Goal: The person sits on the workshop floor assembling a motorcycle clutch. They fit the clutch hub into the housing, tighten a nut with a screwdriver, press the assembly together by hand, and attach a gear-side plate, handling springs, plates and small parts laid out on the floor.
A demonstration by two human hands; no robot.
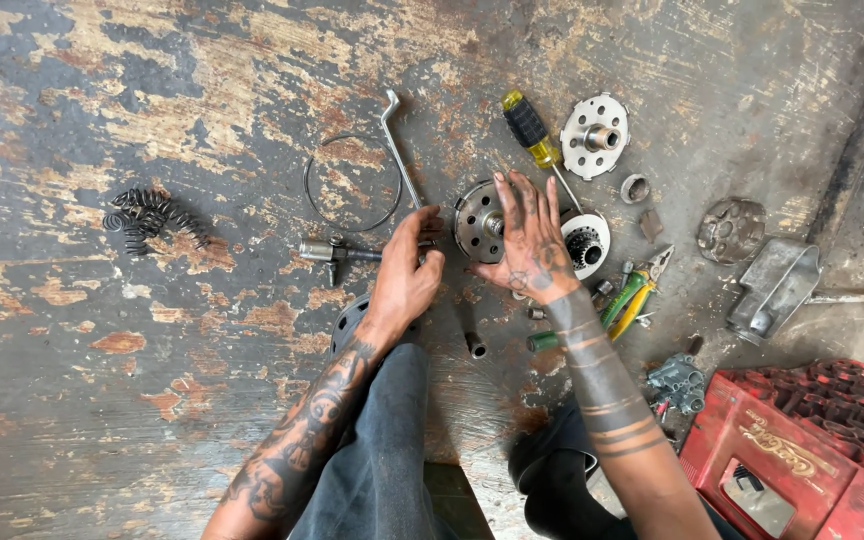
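Observation:
My left hand [407,272] grips the handle end of a socket tool [327,250] lying on the worn floor. My right hand [530,238] rests flat, fingers spread, on a round metal clutch hub [472,220] with holes around its face. A white-faced round part [589,243] lies just right of that hand. A thin wire ring [352,183] and a bent metal rod [397,145] lie above my left hand.
A yellow-handled screwdriver [532,130] and a perforated disc [594,135] lie behind the hub. Several coil springs [152,217] sit at the left. Green-handled pliers [632,295], a dark round plate [730,230], a metal lever [774,288] and a red crate [802,450] are at the right.

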